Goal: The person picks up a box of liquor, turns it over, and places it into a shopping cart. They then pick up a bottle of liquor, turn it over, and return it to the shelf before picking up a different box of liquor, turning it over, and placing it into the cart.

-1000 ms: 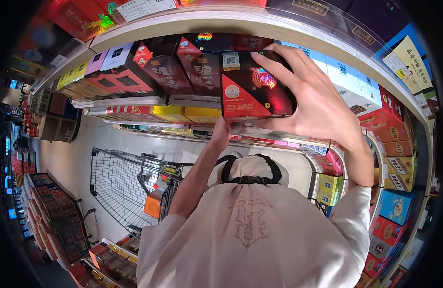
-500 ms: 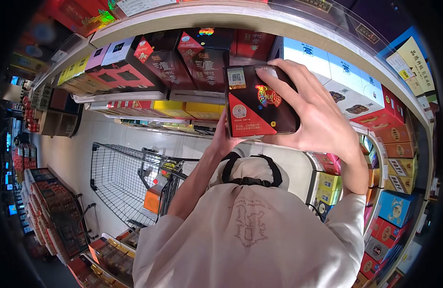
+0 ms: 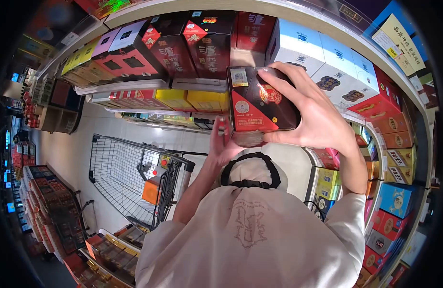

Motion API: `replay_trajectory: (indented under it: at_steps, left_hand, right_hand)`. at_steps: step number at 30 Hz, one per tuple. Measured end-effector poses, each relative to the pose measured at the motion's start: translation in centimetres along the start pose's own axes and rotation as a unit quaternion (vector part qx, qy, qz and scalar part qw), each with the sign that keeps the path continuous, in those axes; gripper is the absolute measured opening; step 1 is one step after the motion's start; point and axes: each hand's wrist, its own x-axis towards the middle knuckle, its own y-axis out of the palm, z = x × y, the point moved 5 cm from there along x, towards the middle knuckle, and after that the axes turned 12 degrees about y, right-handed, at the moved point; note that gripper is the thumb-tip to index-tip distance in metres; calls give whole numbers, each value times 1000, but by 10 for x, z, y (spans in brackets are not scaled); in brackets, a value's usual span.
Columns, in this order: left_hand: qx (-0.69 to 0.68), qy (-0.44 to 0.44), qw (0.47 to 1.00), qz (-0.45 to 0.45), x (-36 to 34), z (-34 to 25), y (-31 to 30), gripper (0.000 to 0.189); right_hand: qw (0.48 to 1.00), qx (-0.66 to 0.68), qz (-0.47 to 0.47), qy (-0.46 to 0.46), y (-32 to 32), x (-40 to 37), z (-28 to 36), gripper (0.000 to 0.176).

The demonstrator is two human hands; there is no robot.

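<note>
While held just off the shelf front edge, the dark red box is clamped between right hand and left hand; judged rigid, glossy (likely slippery), best gripped by opposite sides.

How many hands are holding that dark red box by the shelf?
2. The right hand wraps over the right side of the dark red box; the left hand grips its lower left edge. No other hands show.
</note>
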Motion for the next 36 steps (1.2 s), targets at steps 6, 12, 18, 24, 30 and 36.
replay_trajectory:
  at_steps: [6, 12, 18, 24, 30, 36]
  left_hand:
    - [-65, -67, 993, 76, -46, 40, 19, 89]
    - [31, -20, 996, 83, -92, 56, -3, 100]
    - [51, -45, 994, 91, -136, 88, -24, 95]
    - [49, -44, 996, 62, -157, 109, -45, 87]
    - [41, -38, 998, 13, -183, 108, -4, 91]
    - [-88, -107, 985, 105, -196, 122, 25, 93]
  right_hand:
    - [999, 30, 22, 17, 9, -36, 27, 102]
    - [996, 58, 42, 50, 15, -86, 39, 107]
    - [991, 82, 50, 90, 8, -128, 36, 105]
    - [978, 107, 137, 112, -6, -139, 20, 105]
    - [964, 230, 130, 16, -18, -141, -2, 117]
    - [920, 387, -55, 16, -15, -144, -28, 73]
